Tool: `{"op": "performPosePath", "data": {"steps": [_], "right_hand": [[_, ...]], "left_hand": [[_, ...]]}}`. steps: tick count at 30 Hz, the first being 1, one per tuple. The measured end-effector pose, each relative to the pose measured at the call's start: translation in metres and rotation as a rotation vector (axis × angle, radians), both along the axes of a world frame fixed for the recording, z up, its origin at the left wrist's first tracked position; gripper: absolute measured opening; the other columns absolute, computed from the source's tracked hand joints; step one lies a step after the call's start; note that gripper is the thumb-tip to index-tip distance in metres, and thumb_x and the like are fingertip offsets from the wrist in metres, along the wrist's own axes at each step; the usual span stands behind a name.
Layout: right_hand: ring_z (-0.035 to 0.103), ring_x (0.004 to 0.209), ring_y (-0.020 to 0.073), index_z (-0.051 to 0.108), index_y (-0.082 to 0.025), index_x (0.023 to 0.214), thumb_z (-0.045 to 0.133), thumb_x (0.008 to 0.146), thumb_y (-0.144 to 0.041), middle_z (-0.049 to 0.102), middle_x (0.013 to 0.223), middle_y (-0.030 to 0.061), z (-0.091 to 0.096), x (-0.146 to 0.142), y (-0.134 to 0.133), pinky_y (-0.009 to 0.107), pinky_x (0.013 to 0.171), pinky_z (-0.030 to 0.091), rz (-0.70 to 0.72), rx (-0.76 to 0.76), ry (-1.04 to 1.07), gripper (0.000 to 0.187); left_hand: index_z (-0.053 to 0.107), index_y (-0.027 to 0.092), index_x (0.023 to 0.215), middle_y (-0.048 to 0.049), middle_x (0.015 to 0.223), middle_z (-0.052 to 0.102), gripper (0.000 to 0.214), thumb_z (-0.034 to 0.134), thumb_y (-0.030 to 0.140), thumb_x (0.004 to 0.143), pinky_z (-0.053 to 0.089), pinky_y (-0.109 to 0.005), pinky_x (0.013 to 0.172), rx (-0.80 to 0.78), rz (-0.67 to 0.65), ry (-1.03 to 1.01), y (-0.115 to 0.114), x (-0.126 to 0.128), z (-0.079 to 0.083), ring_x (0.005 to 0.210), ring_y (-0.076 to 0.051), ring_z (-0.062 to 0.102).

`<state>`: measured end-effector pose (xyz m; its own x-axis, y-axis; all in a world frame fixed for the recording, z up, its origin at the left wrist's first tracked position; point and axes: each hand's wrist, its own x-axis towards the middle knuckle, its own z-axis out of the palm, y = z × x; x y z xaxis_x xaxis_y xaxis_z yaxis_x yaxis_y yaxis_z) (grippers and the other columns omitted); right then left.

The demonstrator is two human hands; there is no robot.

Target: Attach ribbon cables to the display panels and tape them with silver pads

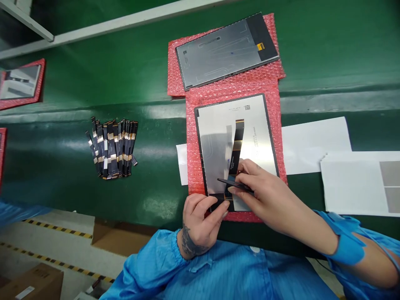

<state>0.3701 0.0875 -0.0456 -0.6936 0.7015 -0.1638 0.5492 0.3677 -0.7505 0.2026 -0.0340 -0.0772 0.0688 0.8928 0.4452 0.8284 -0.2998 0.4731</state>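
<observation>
A silvery display panel point(215, 137) lies face down on a red bubble-wrap sheet point(193, 125) on the green belt. A black-and-gold flex cable point(236, 143) runs down its back. My right hand point(259, 187) is closed on black tweezers point(233, 183), whose tips rest near the cable's lower end. My left hand point(200, 216) pinches the panel's near edge at the connector, fingers curled.
A second panel point(225, 50) lies on another red bubble-wrap sheet farther back. A fanned pile of several flex cables point(112, 148) sits to the left. White sheets point(359, 183) lie at right. More red-wrapped panels point(20, 83) are at far left. Cardboard boxes point(31, 283) stand below the belt.
</observation>
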Motion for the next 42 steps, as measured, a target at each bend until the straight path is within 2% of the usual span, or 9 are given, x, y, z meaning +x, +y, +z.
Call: {"op": "performPosePath", "data": {"steps": [14,21,25,28,32,34,36,38,42], "right_hand": [[0.063,0.074,0.0223,0.053,-0.022,0.071,0.057,0.090,-0.007,0.058,0.090,0.0079,0.000,-0.001,-0.001,0.034,0.060,0.054,0.023,0.052,-0.014,0.024],[0.066,0.078,0.0251,0.055,-0.022,0.071,0.056,0.091,-0.008,0.059,0.090,0.0090,0.000,-0.001,0.000,0.036,0.062,0.056,0.032,0.045,-0.005,0.024],[0.065,0.077,0.0231,0.054,-0.022,0.075,0.053,0.092,-0.010,0.060,0.096,0.0092,0.004,-0.005,-0.001,0.036,0.063,0.056,0.034,0.057,-0.055,0.021],[0.066,0.078,0.0232,0.059,-0.019,0.089,0.051,0.097,-0.021,0.062,0.105,0.0119,0.005,0.004,0.000,0.035,0.060,0.053,-0.138,0.168,-0.129,0.012],[0.065,0.074,0.0266,0.066,-0.019,0.105,0.047,0.097,-0.066,0.066,0.105,0.0148,-0.002,0.041,-0.001,0.036,0.054,0.048,-0.525,0.321,-0.205,0.052],[0.064,0.069,0.0263,0.068,-0.020,0.102,0.047,0.091,-0.078,0.070,0.093,0.0119,-0.005,0.059,-0.004,0.037,0.057,0.049,-0.591,0.174,-0.170,0.063],[0.066,0.069,0.0269,0.069,-0.022,0.097,0.052,0.086,-0.082,0.072,0.083,0.0089,-0.006,0.069,-0.008,0.039,0.061,0.052,-0.598,-0.047,-0.103,0.063],[0.068,0.074,0.0288,0.069,-0.023,0.094,0.056,0.083,-0.079,0.073,0.082,0.0078,-0.005,0.071,-0.011,0.040,0.065,0.054,-0.608,-0.202,-0.049,0.059],[0.069,0.086,0.0322,0.067,-0.024,0.096,0.061,0.081,-0.072,0.075,0.091,0.0084,-0.004,0.066,-0.009,0.042,0.071,0.055,-0.637,-0.253,-0.022,0.050]], "left_hand": [[0.075,0.019,0.104,-0.0076,0.093,0.065,0.021,0.061,0.010,0.092,0.055,-0.035,0.078,0.020,-0.014,-0.003,0.001,0.001,0.000,0.088,-0.021,0.058],[0.079,0.020,0.108,-0.0076,0.098,0.064,0.020,0.067,0.018,0.091,0.048,-0.034,0.088,0.041,-0.062,0.172,-0.003,-0.001,-0.006,0.091,-0.021,0.053],[0.077,0.019,0.112,-0.0082,0.097,0.064,0.024,0.060,0.021,0.095,0.047,-0.035,0.089,0.000,-0.031,0.160,-0.001,0.002,-0.002,0.092,-0.022,0.054],[0.076,0.020,0.115,-0.0092,0.096,0.065,0.028,0.055,0.022,0.096,0.049,-0.036,0.088,-0.017,-0.002,0.142,-0.001,0.006,0.001,0.091,-0.023,0.057],[0.071,0.023,0.125,-0.0094,0.101,0.064,0.033,0.054,0.022,0.096,0.053,-0.038,0.087,-0.054,0.072,0.030,-0.006,0.000,-0.004,0.095,-0.024,0.061],[0.065,0.023,0.133,-0.0102,0.109,0.063,0.037,0.057,0.027,0.097,0.054,-0.041,0.090,-0.080,0.204,-0.023,-0.008,-0.008,-0.008,0.101,-0.026,0.062],[0.058,0.023,0.141,-0.0114,0.115,0.063,0.048,0.063,0.037,0.095,0.055,-0.041,0.089,-0.136,0.329,-0.062,-0.007,-0.018,-0.011,0.104,-0.027,0.062],[0.053,0.022,0.146,-0.0106,0.112,0.066,0.057,0.065,0.042,0.094,0.057,-0.038,0.084,-0.228,0.362,-0.124,-0.006,-0.026,-0.012,0.096,-0.025,0.065],[0.054,0.024,0.143,-0.0061,0.103,0.072,0.051,0.064,0.039,0.095,0.059,-0.033,0.080,-0.289,0.348,-0.231,-0.003,-0.028,-0.010,0.084,-0.021,0.069]]}}
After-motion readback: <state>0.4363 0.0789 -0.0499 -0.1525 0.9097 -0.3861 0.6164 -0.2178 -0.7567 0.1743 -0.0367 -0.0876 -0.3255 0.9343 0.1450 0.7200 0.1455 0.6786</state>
